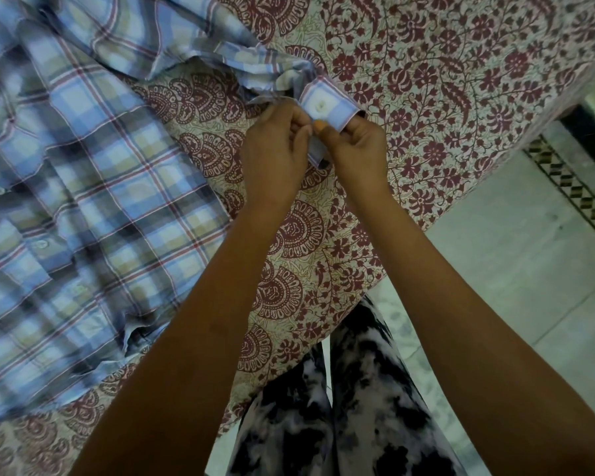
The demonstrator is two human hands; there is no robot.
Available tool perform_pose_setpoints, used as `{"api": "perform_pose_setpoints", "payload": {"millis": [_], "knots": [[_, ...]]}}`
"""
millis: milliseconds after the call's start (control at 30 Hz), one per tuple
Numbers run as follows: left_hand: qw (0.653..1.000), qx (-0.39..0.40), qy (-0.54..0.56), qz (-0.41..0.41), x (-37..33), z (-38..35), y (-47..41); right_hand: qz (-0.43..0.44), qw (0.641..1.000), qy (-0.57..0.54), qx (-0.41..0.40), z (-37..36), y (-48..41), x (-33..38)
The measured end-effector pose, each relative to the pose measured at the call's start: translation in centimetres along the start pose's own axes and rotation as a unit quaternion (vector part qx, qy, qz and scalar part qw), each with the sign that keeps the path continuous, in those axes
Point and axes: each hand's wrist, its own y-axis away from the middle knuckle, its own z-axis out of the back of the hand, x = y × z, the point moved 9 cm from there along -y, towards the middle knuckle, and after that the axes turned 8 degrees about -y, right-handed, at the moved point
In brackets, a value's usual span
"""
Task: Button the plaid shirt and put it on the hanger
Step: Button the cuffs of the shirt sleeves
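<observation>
— Where's the plaid shirt point(83, 187)?
— Spread on the printed bedsheet point(443, 80), sleeve stretched rightward.
— And the grips?
— Left hand point(275, 149) and right hand point(356, 149) each pinched tight on the sleeve cuff point(327, 104), thumbs meeting just below its white button point(320, 105).

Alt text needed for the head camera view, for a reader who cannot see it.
Two bare hands, left hand and right hand, pinch the cuff of a blue, white and red plaid cotton shirt, a white button showing. The shirt lies spread on a maroon floral printed bedsheet; no hanger is visible.
</observation>
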Motion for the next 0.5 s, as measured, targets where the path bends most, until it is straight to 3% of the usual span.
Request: {"api": "perform_pose_setpoints", "payload": {"millis": [167, 500], "knots": [[1.0, 0.027, 0.013, 0.011, 0.7, -0.6, 0.7, -0.041, 0.997, 0.068, -0.011, 0.4, -0.1, -1.4], [0.994, 0.041, 0.094, 0.041, 0.9, 0.6, 0.9, -0.001, 0.99, 0.142, 0.005, -0.1, -0.2, 0.2]]}}
